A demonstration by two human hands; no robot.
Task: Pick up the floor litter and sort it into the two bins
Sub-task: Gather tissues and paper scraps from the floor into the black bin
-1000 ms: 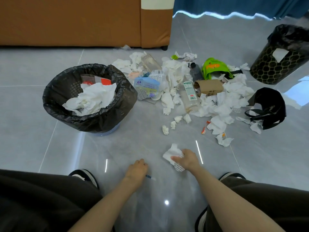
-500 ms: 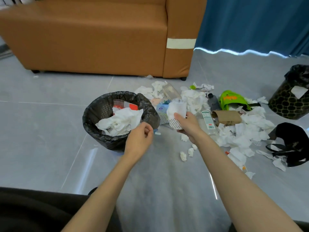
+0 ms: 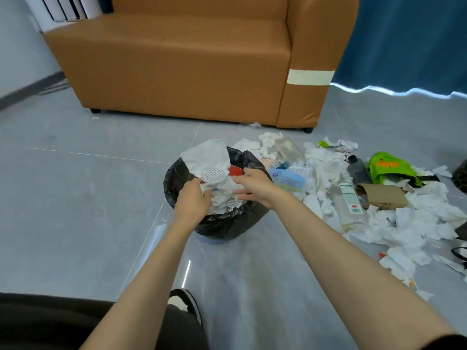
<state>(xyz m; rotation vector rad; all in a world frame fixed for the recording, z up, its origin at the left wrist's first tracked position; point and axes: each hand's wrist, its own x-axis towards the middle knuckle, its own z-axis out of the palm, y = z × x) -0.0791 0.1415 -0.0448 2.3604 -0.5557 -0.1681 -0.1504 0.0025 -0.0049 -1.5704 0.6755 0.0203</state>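
Both hands are out over the bin (image 3: 222, 223), which stands on the floor (image 3: 75, 198) just in front of the sofa (image 3: 177, 72). Seen from the back, the left hand (image 3: 193, 198) has its fingers curled, with the thumb against the lower edge of a white tissue (image 3: 206, 157); it seems to pinch it there. The tissue stands up above the far rim of the bin, and a printed patch on it shows just beside the thumb. The right hand (image 3: 252, 185) is loosely open, with its fingers pointing left across the mouth of the bin and its thumb raised. It holds nothing.

The bin is lined with a black bag and is nearly full of crumpled white paper, with a red scrap (image 3: 235, 170) at the far side. The rest of the litter lies on the floor to the right of the bin, reaching towards the right edge of the floor. A blue packet (image 3: 288, 179) lies just beside the bin. Next to it a clear bottle (image 3: 350, 205) lies flat among the tissues. Beyond those are a piece of brown cardboard (image 3: 381, 197), a dark bottle (image 3: 357, 170) and a green bag (image 3: 389, 168). White tissues (image 3: 417, 223) are heaped around all of these. A blue curtain (image 3: 404, 34) hangs behind the litter. One shoe (image 3: 187, 301) shows between the forearms at the near edge.
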